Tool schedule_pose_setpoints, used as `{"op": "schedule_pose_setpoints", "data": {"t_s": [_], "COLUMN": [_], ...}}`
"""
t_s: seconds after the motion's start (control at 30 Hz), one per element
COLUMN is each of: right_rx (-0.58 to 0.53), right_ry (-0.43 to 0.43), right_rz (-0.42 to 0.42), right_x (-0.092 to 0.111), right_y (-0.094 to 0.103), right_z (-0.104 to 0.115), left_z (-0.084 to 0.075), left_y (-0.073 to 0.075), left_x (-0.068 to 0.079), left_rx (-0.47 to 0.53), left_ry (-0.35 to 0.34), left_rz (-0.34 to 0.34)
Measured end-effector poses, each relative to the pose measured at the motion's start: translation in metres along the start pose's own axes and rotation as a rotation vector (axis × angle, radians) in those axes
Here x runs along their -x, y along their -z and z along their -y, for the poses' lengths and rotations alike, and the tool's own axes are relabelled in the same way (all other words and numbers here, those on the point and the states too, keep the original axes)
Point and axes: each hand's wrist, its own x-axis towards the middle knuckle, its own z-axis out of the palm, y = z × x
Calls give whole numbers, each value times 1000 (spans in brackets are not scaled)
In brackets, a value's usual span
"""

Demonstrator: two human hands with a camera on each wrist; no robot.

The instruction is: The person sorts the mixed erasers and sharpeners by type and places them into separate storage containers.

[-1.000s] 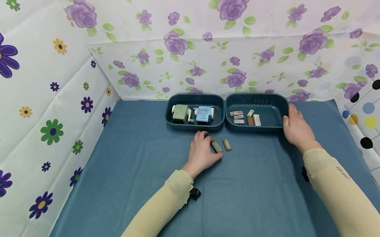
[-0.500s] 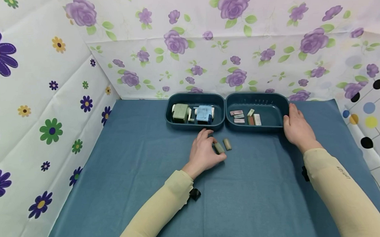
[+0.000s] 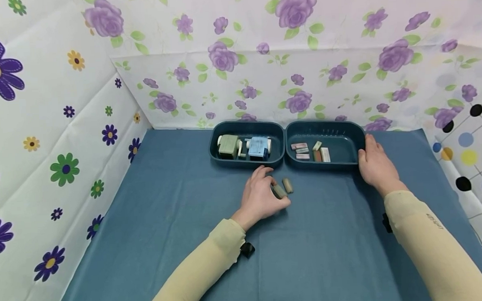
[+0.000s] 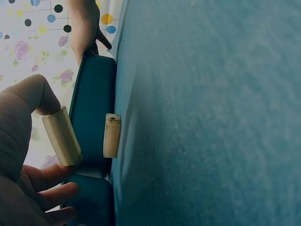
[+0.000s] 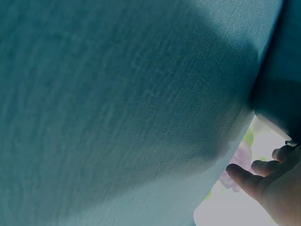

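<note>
My left hand (image 3: pixel 259 197) pinches a khaki eraser (image 4: pixel 62 136) between thumb and fingertips, just in front of the trays. A second khaki eraser (image 3: pixel 288 185) lies on the blue cloth right beside it; in the left wrist view it has a small dark mark on its end. My right hand (image 3: pixel 376 164) rests against the right end of the right dark teal tray (image 3: pixel 347 141), fingers extended along its outer wall. That tray holds several small pink, white, green and brown erasers (image 3: pixel 325 154) at its left side.
The left dark teal tray (image 3: pixel 247 163) stands against the right one and holds a green crank sharpener (image 3: pixel 228 146) and a blue crank sharpener (image 3: pixel 259 147). A flowered wall covering (image 3: pixel 226 90) rises directly behind both trays. Blue cloth (image 3: pixel 179 207) covers the table.
My left hand has shifted slightly right and toward me, turning the pinched eraser a little. The right hand stays at the tray's end.
</note>
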Motion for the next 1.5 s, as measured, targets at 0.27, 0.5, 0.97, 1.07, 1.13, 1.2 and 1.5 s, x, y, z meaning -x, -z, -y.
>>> {"op": "schedule_pose_setpoints", "data": {"t_s": [0.27, 0.5, 0.97, 1.07, 1.13, 1.2, 1.5], "right_rx": [0, 16, 10, 12, 13, 14, 8], "right_ry": [2, 24, 29, 24, 18, 14, 14], "right_rz": [-3, -19, -22, -26, -26, -24, -21], "right_x": [5, 2, 0, -1, -2, -1, 0], "right_y": [-8, -1, -2, 0, 0, -1, -1], "right_z": [-2, 0, -3, -5, -6, -5, -1], "left_z": [-3, -9, -26, -35, -41, -47, -68], "left_y": [-1, 1, 11, 12, 12, 11, -1], "left_x": [2, -7, -25, -43, -58, -72, -114], "left_rx": [78, 113, 82, -3, -59, -106, -186], "left_ry": [-30, -54, -202, -241, -266, -281, -212], "left_rz": [-44, -85, -155, -133, -113, -93, -38]}}
